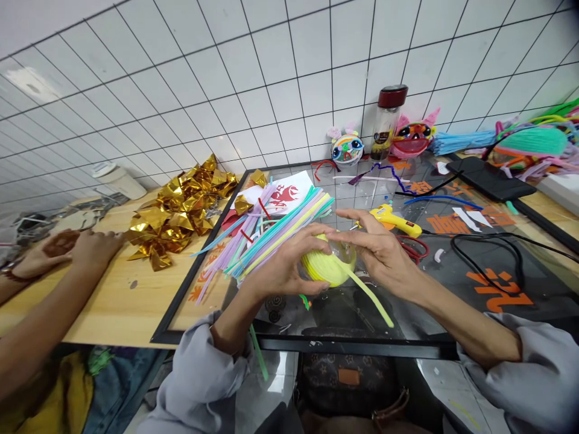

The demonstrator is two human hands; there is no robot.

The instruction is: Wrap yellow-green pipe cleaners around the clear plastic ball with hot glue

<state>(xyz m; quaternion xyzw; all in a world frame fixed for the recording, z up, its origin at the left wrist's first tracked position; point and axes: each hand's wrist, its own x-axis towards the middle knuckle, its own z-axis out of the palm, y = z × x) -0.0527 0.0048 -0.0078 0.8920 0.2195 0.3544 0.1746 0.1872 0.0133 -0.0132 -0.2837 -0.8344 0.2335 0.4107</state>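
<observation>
A clear round ball [347, 250], its near left side wound with yellow pipe cleaner [326, 270], is held above the dark glass tabletop. My left hand [287, 256] curves round the yellow side, thumb below and fingers over the top. My right hand [384, 259] grips the clear side, its fingers on top and its index finger reaching toward the left hand; its thumb is hidden. A loose yellow pipe cleaner end [373, 300] hangs from the ball toward the table's front edge. Beside my left hand lies a bundle of pastel pipe cleaners [271, 232].
A yellow glue gun [395, 220] and its black cable [488, 238] lie to the right. Behind stand two decorated balls [347, 147] and a glass bottle [386, 120]. A phone [493, 179] is at right. Gold foil pieces [176, 211] and another person's hands [93, 247] are at left.
</observation>
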